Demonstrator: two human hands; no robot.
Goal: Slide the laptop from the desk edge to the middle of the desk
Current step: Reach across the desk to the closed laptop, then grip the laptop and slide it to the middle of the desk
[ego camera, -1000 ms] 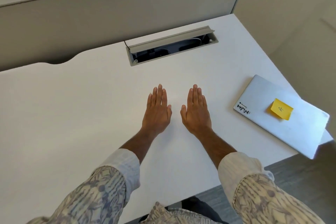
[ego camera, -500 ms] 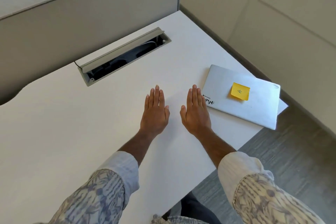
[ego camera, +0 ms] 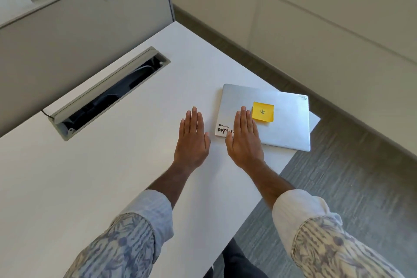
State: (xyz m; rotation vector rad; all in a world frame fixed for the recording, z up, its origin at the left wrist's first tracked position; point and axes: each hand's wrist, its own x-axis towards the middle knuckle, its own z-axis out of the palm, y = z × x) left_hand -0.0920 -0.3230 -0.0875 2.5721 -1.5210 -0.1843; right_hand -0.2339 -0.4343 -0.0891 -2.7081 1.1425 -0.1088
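Note:
A closed silver laptop (ego camera: pixel 286 124) with a yellow sticky note (ego camera: pixel 263 111) on its lid lies at the right corner of the white desk (ego camera: pixel 112 176), its far corner past the desk edge. My right hand (ego camera: pixel 244 140) is flat, fingers together, over the laptop's left part, covering some of the black lettering; I cannot tell whether it touches the lid. My left hand (ego camera: pixel 192 140) lies flat over the bare desk just left of the laptop, holding nothing.
A cable tray (ego camera: pixel 108 95) with its grey lid raised is set into the desk at the back left. A grey partition (ego camera: pixel 67 36) with a blue "018" label stands behind. The floor (ego camera: pixel 338 187) drops off right of the desk edge.
The view has swung right. Both hands have shifted right relative to the desk; my right hand now overlaps the laptop's left part, where before it lay on bare desk beside it.

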